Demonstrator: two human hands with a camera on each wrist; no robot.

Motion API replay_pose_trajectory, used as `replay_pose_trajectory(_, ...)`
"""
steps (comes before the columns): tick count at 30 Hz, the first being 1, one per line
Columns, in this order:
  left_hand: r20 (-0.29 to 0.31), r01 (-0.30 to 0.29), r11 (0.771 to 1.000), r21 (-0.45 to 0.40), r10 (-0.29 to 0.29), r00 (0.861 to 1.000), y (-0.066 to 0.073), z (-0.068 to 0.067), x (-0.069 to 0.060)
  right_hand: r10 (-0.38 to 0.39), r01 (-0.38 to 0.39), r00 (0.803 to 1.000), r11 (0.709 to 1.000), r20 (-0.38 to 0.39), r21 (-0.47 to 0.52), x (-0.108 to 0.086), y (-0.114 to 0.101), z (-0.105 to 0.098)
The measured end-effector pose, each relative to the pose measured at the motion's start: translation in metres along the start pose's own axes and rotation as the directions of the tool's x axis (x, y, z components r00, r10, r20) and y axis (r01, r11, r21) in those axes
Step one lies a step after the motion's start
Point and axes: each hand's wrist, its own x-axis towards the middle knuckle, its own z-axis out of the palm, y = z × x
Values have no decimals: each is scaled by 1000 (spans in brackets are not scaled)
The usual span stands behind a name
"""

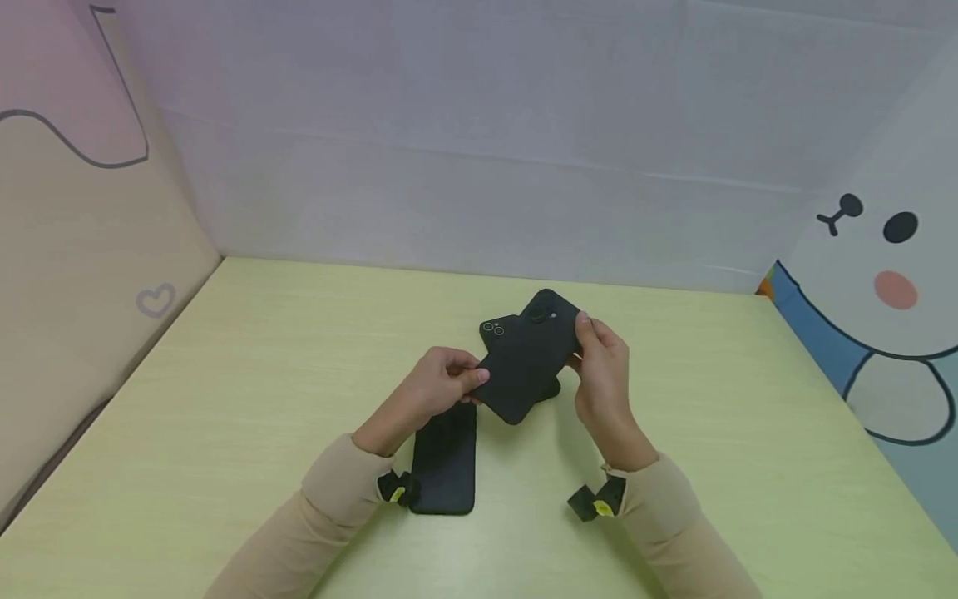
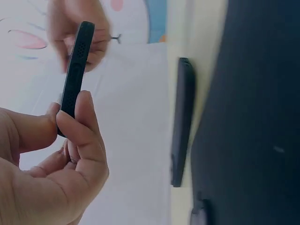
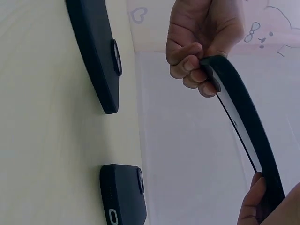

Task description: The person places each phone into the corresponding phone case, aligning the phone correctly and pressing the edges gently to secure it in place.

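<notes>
Both hands hold a black phone [image 1: 527,362] in the air, tilted, its back with a camera patch facing up in the head view. My left hand [image 1: 437,384] pinches its lower left corner between thumb and fingers. At the upper right edge, my right hand [image 1: 604,374] grips it. The left wrist view shows the held phone's end [image 2: 75,70] with small speaker holes. A pale strip shows along its underside in the right wrist view. Beneath it on the table lies a second black phone [image 1: 493,328], partly hidden. A third black phone [image 1: 445,470] lies near my left wrist.
The pale yellow-green table [image 1: 299,333] is bounded by a whitish wall [image 1: 479,166] at the back. Side panels stand left and right, the right one bearing a cartoon face [image 1: 894,258]. Small black devices with yellow marks are strapped to both wrists.
</notes>
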Motion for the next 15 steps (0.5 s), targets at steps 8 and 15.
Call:
replay_pose_trajectory(8,70,-11,999,-48,14,997,-6,-10,5,100,-99,995,993,-19,60,2,2,-3)
replay_pose_trajectory(15,49,33,987,-158,-25,998,-12,-23,11,128,-131,991,987,35,95,3,4,-1)
